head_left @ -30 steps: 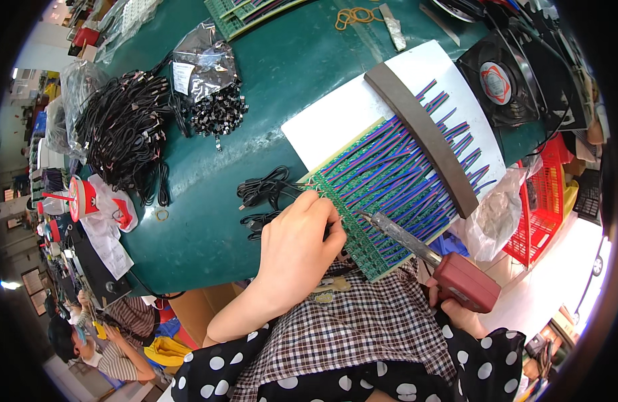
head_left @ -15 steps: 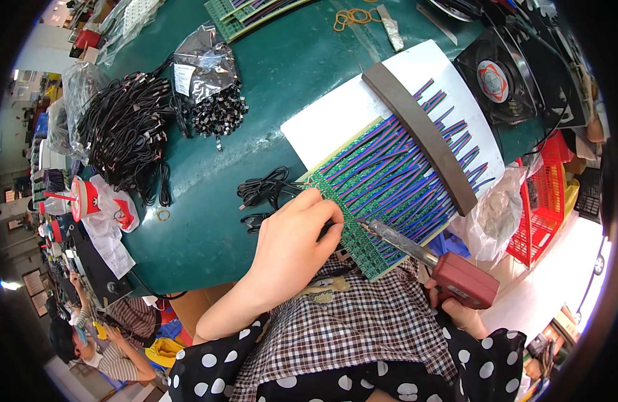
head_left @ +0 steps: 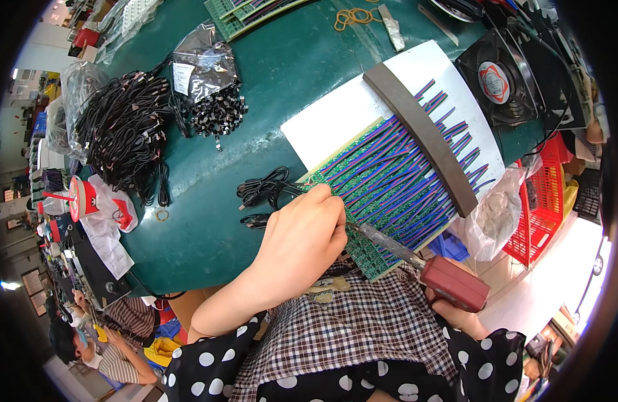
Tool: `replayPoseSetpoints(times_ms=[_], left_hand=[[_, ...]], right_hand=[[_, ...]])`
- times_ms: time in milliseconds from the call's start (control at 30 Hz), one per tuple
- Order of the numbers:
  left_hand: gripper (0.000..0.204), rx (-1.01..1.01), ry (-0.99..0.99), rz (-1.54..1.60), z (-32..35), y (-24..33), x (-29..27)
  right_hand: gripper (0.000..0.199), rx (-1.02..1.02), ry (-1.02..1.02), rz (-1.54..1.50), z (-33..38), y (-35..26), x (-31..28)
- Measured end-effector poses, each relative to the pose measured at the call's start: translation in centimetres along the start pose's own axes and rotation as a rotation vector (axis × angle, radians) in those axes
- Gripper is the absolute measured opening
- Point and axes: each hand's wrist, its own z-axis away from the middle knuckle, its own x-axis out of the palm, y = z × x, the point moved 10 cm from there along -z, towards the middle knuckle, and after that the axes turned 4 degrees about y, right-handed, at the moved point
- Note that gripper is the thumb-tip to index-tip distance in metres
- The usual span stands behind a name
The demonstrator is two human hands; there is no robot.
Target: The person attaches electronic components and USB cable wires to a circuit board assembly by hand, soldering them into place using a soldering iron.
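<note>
My left hand (head_left: 299, 234) and forearm are bare, with no glove, ring or watch. Only a little of my right hand (head_left: 456, 313) shows. I wear a black top with white polka dots (head_left: 208, 365), and a brown, black and white checked cloth (head_left: 362, 331) lies across my lap.

Left hand (head_left: 302, 234) slid toward 2 o'clock along the near edge of the green circuit board (head_left: 382, 194), soldering iron (head_left: 423, 264) tip now tucked closer under its fingers, right hand barely shifted.
</note>
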Motion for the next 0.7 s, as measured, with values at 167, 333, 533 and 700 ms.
replayPoseSetpoints(times_ms=[167, 333, 533, 700], left_hand=[[0.008, 0.02, -0.004, 0.008, -0.2, -0.1, 0.0], [0.007, -0.015, 0.005, -0.037, 0.1, -0.4, 0.1], [0.006, -0.012, -0.031, -0.029, -0.1, 0.2, 0.5], [0.006, 0.023, -0.024, -0.009, 0.2, -0.1, -0.2]], right_hand=[[0.069, -0.205, -0.007, 0.198, -0.1, -1.9, 0.0], [0.067, 0.158, 0.051, -0.355, 0.1, -0.2, 0.5], [0.061, 0.158, 0.24, -0.496, 1.1, -0.4, -0.8], [0.061, 0.188, 0.123, -0.359, 0.4, 0.3, 0.2]])
